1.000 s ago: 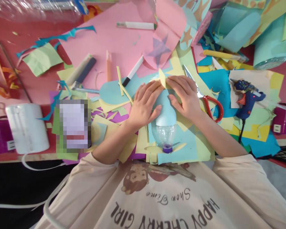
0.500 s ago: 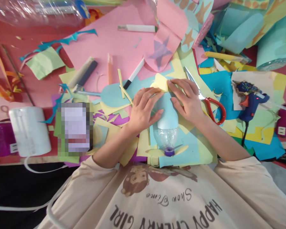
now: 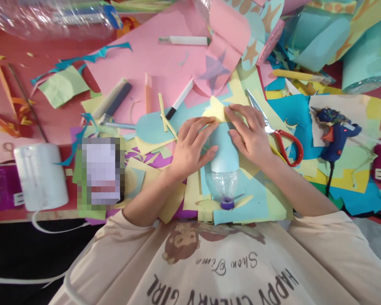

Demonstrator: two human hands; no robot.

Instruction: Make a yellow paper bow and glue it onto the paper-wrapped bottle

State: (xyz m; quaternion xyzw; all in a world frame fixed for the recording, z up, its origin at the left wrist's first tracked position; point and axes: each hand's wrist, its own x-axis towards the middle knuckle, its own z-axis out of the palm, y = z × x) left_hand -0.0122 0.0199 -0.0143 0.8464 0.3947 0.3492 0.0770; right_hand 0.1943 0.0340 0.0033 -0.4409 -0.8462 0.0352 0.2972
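A clear plastic bottle [image 3: 225,182] lies with its purple cap [image 3: 227,203] toward my body. Light blue paper [image 3: 224,146] is wrapped round its body. At the far end, a piece of yellow paper [image 3: 214,109] stands up against the bottle. My left hand [image 3: 194,144] is closed on the bottle's left side, its fingertips on the yellow paper and its thumb beside the blue wrap. On the other side, my right hand [image 3: 249,134] grips with its index fingertip at the yellow paper's edge and its thumb on the wrap.
Red-handled scissors [image 3: 287,146] lie right of my right hand. Farther right rests a blue glue gun [image 3: 336,140] with a cord. A marker [image 3: 180,98], yellow strips [image 3: 164,114] and paper scraps lie to the left. A phone [image 3: 100,169] and a white device [image 3: 41,176] sit farther left.
My hands keep nearly the same hold on the bottle and the yellow paper. The view has shifted slightly, with no other visible movement.
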